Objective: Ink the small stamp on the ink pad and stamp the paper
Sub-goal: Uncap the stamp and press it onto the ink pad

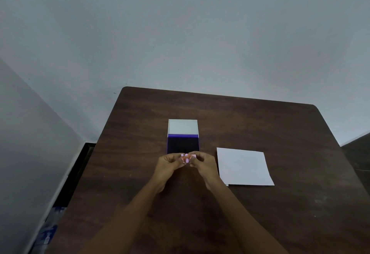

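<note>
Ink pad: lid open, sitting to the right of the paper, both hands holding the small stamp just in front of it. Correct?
Not quite. The head view shows the ink pad to the left of the paper, not the right. The rest holds: its lid is open, and the left hand and right hand hold the small stamp just in front of it.

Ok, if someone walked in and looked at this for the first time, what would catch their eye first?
Probably the two hands meeting at the middle of the dark wooden table, the left hand and right hand pinching a small pink stamp between their fingertips. Just beyond them lies the open ink pad, dark with a purple edge and its white lid flipped back. A blank white paper sits to the right.
</note>
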A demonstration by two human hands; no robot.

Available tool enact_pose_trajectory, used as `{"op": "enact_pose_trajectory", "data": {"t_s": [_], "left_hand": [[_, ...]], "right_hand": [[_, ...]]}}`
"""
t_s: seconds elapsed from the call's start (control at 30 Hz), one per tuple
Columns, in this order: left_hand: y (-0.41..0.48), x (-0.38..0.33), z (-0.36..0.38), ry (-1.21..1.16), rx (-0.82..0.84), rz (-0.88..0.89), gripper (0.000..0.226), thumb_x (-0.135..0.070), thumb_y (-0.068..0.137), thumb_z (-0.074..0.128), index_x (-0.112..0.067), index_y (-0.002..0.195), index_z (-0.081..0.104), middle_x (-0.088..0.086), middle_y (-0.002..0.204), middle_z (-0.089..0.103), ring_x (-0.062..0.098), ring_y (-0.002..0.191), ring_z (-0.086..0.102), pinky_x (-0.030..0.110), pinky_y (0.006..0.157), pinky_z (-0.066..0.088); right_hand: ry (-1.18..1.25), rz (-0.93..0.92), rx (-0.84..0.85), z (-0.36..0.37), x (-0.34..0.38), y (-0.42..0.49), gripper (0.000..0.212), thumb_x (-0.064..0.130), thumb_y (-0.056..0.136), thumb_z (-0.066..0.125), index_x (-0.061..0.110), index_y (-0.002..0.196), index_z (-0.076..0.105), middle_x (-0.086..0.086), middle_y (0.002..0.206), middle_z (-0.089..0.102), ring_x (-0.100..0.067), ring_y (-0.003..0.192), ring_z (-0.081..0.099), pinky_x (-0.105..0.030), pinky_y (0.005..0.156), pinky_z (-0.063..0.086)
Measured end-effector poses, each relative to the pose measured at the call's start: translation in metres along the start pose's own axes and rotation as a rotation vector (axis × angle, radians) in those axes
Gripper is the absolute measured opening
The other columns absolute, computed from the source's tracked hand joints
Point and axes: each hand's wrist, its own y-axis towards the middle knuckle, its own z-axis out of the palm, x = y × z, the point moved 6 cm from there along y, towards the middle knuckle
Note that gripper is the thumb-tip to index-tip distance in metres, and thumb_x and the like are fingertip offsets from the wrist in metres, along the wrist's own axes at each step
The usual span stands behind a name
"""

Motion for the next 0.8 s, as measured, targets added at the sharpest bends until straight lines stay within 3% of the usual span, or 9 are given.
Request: {"op": "enact_pose_trajectory", "data": {"t_s": [0.1, 0.2, 0.27, 0.33, 0.5, 0.67, 0.8], "left_hand": [[0.002, 0.004, -0.009, 0.167, -0.093, -0.051, 0.018, -0.011, 0.081, 0.065, -0.018, 0.097, 0.067, 0.007, 0.105, 0.07, 0.01, 0.088, 0.065, 0.013, 0.065, 0.05], [0.006, 0.005, -0.01, 0.681, -0.052, 0.064, 0.029, -0.012, 0.081, 0.065, -0.015, 0.109, 0.061, 0.006, 0.117, 0.06, 0.008, 0.097, 0.056, 0.019, 0.084, 0.044], [0.007, 0.01, -0.001, 0.928, 0.059, 0.126, 0.033, -0.016, 0.082, 0.063, -0.017, 0.115, 0.057, 0.004, 0.125, 0.051, 0.012, 0.107, 0.051, 0.025, 0.092, 0.043], [0.006, 0.017, 0.007, 1.093, 0.127, 0.176, 0.037, -0.021, 0.084, 0.062, -0.02, 0.12, 0.053, 0.003, 0.126, 0.047, 0.014, 0.11, 0.048, 0.027, 0.094, 0.041], [0.007, 0.021, 0.019, 1.191, 0.097, 0.3, 0.037, -0.023, 0.084, 0.061, -0.02, 0.119, 0.053, 0.003, 0.129, 0.045, 0.014, 0.114, 0.045, 0.025, 0.095, 0.037], [0.01, 0.021, 0.018, 1.2, 0.101, 0.309, 0.046, -0.028, 0.083, 0.061, -0.022, 0.126, 0.046, 0.002, 0.135, 0.04, 0.015, 0.12, 0.041, 0.024, 0.097, 0.031], [0.011, 0.006, 0.007, 1.116, 0.027, 0.364, 0.035, -0.029, 0.087, 0.056, -0.021, 0.121, 0.05, 0.002, 0.128, 0.048, 0.011, 0.115, 0.044, 0.021, 0.093, 0.031]], "right_hand": [[0.076, 0.022, 0.006, -0.007, 0.002, 0.001, 0.016, 0.017, 0.081, 0.065, 0.03, 0.073, 0.064, 0.011, 0.083, 0.063, -0.008, 0.083, 0.059, -0.017, 0.068, 0.047], [0.428, 0.173, 0.092, -0.008, -0.004, 0.004, 0.013, 0.011, 0.087, 0.056, 0.019, 0.09, 0.066, -0.001, 0.094, 0.065, -0.013, 0.088, 0.06, -0.022, 0.072, 0.05], [0.644, 0.27, 0.105, -0.009, -0.008, 0.006, 0.015, 0.008, 0.087, 0.054, 0.01, 0.099, 0.064, -0.007, 0.096, 0.064, -0.015, 0.086, 0.06, -0.022, 0.065, 0.054], [0.783, 0.337, 0.094, -0.008, -0.01, 0.007, 0.012, 0.005, 0.087, 0.054, 0.009, 0.093, 0.064, -0.01, 0.096, 0.063, -0.017, 0.085, 0.06, -0.02, 0.056, 0.057], [0.897, 0.381, 0.124, -0.004, -0.01, 0.007, 0.013, 0.001, 0.086, 0.053, 0.007, 0.086, 0.065, -0.014, 0.097, 0.063, -0.018, 0.08, 0.061, -0.02, 0.05, 0.056], [0.912, 0.381, 0.152, -0.004, -0.007, 0.01, 0.013, 0.001, 0.086, 0.054, 0.007, 0.088, 0.065, -0.015, 0.099, 0.063, -0.018, 0.078, 0.062, -0.02, 0.052, 0.057], [0.962, 0.392, 0.153, -0.003, -0.005, 0.011, 0.011, 0.003, 0.085, 0.054, 0.006, 0.089, 0.065, -0.015, 0.098, 0.062, -0.016, 0.072, 0.063, -0.02, 0.051, 0.056]]}}
